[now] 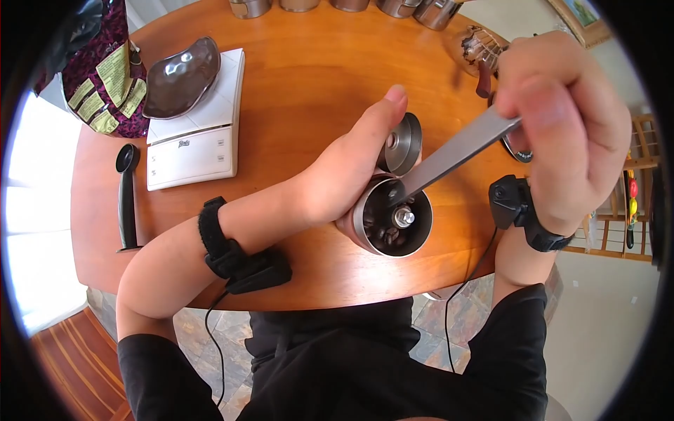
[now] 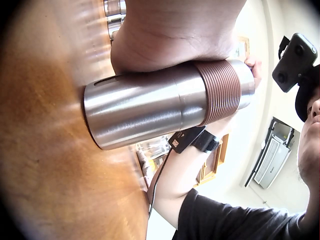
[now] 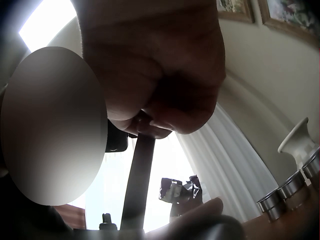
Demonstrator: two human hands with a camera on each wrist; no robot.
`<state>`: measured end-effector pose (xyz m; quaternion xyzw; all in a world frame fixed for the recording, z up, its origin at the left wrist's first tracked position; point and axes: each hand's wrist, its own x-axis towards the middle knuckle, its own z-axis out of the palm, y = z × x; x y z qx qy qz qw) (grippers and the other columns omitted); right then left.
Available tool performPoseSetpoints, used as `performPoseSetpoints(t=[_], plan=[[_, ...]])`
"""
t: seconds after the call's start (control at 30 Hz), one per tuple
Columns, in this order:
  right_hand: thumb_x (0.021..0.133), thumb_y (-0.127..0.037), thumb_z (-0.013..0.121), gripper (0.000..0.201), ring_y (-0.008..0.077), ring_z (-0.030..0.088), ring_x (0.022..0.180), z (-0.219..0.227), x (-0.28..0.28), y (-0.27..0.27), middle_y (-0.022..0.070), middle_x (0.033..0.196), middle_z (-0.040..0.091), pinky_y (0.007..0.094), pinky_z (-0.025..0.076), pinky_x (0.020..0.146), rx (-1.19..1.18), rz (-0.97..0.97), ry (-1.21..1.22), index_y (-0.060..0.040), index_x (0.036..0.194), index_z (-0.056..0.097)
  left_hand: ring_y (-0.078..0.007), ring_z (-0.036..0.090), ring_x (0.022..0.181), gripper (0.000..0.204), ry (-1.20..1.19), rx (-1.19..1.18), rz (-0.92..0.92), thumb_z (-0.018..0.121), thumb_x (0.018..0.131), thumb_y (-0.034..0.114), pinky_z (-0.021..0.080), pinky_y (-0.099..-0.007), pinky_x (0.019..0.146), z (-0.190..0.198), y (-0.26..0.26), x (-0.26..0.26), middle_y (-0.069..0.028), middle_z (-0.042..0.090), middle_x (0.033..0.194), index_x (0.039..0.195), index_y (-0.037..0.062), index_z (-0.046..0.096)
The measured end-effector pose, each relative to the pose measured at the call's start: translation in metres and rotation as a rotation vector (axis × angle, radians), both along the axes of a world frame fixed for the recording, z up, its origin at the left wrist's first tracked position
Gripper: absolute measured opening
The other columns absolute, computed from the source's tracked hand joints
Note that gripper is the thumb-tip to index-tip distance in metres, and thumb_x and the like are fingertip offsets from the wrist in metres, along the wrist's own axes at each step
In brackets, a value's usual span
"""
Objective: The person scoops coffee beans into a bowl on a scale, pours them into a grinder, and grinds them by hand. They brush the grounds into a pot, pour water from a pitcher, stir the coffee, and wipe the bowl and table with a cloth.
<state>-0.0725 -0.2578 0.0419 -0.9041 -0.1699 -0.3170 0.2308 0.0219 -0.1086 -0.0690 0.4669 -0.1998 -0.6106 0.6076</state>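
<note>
My left hand [image 1: 344, 172] holds a steel coffee grinder [image 2: 140, 110] with a brown ribbed band, which stands on the wooden table. The thumb points up and away from the body; the other fingers are largely hidden behind the grinder. Dark coffee beans [image 1: 386, 235] lie in its open mouth around a central metal shaft [image 1: 403, 217]. A round steel lid [image 1: 401, 145] shows just beyond the mouth, close to the left thumb. Above and to the right, my right hand [image 1: 572, 130] pinches a long flat metal bar [image 1: 456, 153]. The bar slants down to the left, and its lower end overlaps the grinder's mouth.
At left, a dark dish [image 1: 184, 77] rests on a white scale [image 1: 193, 158], beside a patterned bag [image 1: 105, 84] and a black scoop [image 1: 127, 189]. Several metal canisters [image 1: 298, 3] line the far edge. A glass vessel [image 1: 477, 49] stands back right. Cables trail from both wrist cameras.
</note>
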Motion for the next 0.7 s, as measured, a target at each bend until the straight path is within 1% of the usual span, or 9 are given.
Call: performPoseSetpoints(t=[0.13, 0.2, 0.27, 0.37, 0.43, 0.53, 0.57, 0.67, 0.7], plan=[[0.097, -0.020, 0.044, 0.026, 0.0056, 0.036, 0.051, 0.009, 0.003, -0.012, 0.0047, 0.068, 0.047, 0.0200, 0.027, 0.047, 0.326, 0.141, 0.095, 0.0002, 0.085, 0.055, -0.0267, 0.066, 0.060, 0.069, 0.004, 0.003, 0.006, 0.021, 0.095, 0.068, 0.053, -0.0323, 0.058, 0.000, 0.000, -0.001, -0.0224, 0.065, 0.069, 0.094, 0.0065, 0.052], [0.099, -0.021, 0.045, 0.023, 0.0040, 0.034, 0.050, 0.008, 0.010, 0.000, 0.0005, 0.066, 0.043, 0.0197, 0.026, 0.043, 0.699, -0.094, -0.032, -0.0022, 0.088, 0.053, -0.0267, 0.067, 0.060, 0.070, -0.030, -0.078, 0.064, 0.021, 0.094, 0.070, 0.053, -0.0324, 0.057, 0.001, 0.001, -0.003, -0.0227, 0.065, 0.069, 0.095, 0.0068, 0.052], [0.083, -0.015, 0.071, 0.021, 0.0096, 0.056, 0.054, 0.015, 0.009, -0.026, 0.0043, 0.063, 0.056, 0.0245, 0.046, 0.049, 0.724, 0.214, 0.199, 0.0005, 0.088, 0.058, -0.0269, 0.067, 0.060, 0.071, 0.013, -0.071, 0.076, 0.022, 0.094, 0.071, 0.053, -0.0318, 0.055, -0.007, 0.000, -0.002, -0.0226, 0.065, 0.067, 0.097, 0.0068, 0.052], [0.090, -0.029, 0.066, 0.033, 0.0095, 0.054, 0.047, -0.003, 0.011, -0.046, 0.0059, 0.058, 0.056, 0.0243, 0.045, 0.043, 1.200, 0.265, 0.350, 0.0027, 0.085, 0.059, -0.0270, 0.067, 0.061, 0.071, -0.113, -0.095, 0.124, 0.022, 0.094, 0.070, 0.053, -0.0311, 0.054, 0.001, 0.001, -0.002, -0.0225, 0.066, 0.073, 0.099, 0.0062, 0.052], [0.100, -0.021, 0.045, 0.019, 0.0022, 0.033, 0.050, -0.029, 0.008, -0.065, -0.0043, 0.065, 0.039, 0.0172, 0.026, 0.042, 1.468, 0.448, 0.423, -0.0045, 0.091, 0.051, -0.0272, 0.069, 0.077, 0.070, -0.055, -0.129, 0.092, 0.024, 0.095, 0.069, 0.055, -0.0327, 0.066, 0.008, 0.004, 0.002, -0.0239, 0.068, 0.089, 0.101, 0.0052, 0.052], [0.101, -0.020, 0.045, 0.018, 0.0026, 0.032, 0.052, -0.058, 0.008, -0.074, -0.0060, 0.065, 0.037, 0.0163, 0.028, 0.040, 1.656, 0.641, 0.456, -0.0057, 0.093, 0.052, -0.0277, 0.067, 0.098, 0.069, -0.305, -0.255, 0.229, 0.027, 0.095, 0.067, 0.053, -0.0353, 0.083, 0.017, 0.002, 0.010, -0.0247, 0.067, 0.103, 0.104, 0.0041, 0.053], [0.101, -0.020, 0.045, 0.019, 0.0033, 0.032, 0.051, -0.069, 0.008, -0.078, -0.0058, 0.065, 0.036, 0.0169, 0.029, 0.041, 1.745, 0.700, 0.464, -0.0052, 0.094, 0.053, -0.0293, 0.062, 0.110, 0.067, -0.354, -0.320, 0.162, 0.036, 0.095, 0.064, 0.048, -0.0383, 0.095, 0.020, 0.009, 0.016, -0.0264, 0.063, 0.113, 0.114, 0.0020, 0.051], [0.098, -0.021, 0.052, 0.017, 0.0043, 0.036, 0.051, -0.093, 0.009, -0.083, -0.0049, 0.064, 0.039, 0.0185, 0.032, 0.047, 1.896, 0.819, 0.487, -0.0059, 0.091, 0.058, -0.0296, 0.062, 0.111, 0.064, -0.649, -0.389, 0.110, 0.051, 0.094, 0.057, 0.047, -0.0388, 0.097, 0.034, 0.028, 0.008, -0.0268, 0.060, 0.120, 0.124, 0.0002, 0.047], [0.098, -0.021, 0.052, 0.017, 0.0043, 0.036, 0.051, -0.099, 0.009, -0.084, -0.0049, 0.064, 0.039, 0.0185, 0.032, 0.047, 1.908, 0.837, 0.468, -0.0059, 0.091, 0.058, -0.0276, 0.061, 0.112, 0.062, -0.555, -0.440, 0.025, 0.069, 0.088, 0.040, 0.045, -0.0386, 0.100, 0.033, 0.036, 0.013, -0.0248, 0.057, 0.126, 0.129, -0.0002, 0.044]])
